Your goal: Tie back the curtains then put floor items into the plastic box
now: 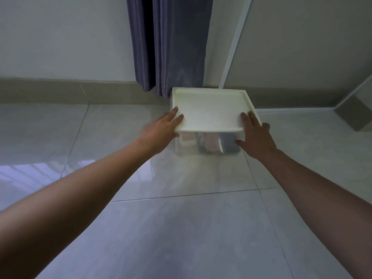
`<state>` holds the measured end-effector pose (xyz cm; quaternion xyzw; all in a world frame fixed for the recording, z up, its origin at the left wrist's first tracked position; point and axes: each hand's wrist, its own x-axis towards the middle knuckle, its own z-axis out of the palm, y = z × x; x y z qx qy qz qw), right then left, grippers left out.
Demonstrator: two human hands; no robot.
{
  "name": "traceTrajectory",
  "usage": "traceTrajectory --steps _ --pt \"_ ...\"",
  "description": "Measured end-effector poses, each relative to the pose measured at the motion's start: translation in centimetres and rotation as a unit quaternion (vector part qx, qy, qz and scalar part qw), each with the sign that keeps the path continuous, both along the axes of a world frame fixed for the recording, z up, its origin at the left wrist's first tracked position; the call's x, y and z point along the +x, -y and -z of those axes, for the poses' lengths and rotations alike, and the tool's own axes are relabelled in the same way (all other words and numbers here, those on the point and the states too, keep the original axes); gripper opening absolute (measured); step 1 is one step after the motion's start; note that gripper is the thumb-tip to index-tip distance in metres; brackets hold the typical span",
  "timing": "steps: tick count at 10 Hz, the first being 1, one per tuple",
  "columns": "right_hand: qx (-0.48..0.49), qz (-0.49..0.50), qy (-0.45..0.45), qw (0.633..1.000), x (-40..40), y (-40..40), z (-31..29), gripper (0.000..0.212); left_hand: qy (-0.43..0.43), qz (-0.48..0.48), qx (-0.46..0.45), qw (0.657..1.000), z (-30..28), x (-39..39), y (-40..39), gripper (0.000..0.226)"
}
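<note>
Both hands, left hand (161,127) and right hand (256,135), are gripping the white lid (211,109) onto the filled plastic box (207,144); the task is looking nearly finished.

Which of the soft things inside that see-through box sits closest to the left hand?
The pale pink-and-white item at the box's left end, beside the left hand; the pink and blue ones lie further right.
</note>
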<state>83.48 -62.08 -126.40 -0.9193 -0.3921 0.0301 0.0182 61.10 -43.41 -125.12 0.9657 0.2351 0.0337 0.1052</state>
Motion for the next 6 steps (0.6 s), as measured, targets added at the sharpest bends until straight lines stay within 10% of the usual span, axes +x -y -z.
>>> traceTrajectory --steps 4,6 --pt "0.105 -0.112 0.123 0.98 -7.7 -0.9 -2.9 0.077 0.026 -0.013 -0.105 0.994 -1.3 -4.1 1.5 0.074" --pt "-0.03 -0.164 -0.046 0.985 -18.3 -1.9 -12.0 0.076 -0.099 -0.023 -0.126 0.987 -10.3 -13.2 3.4 0.074"
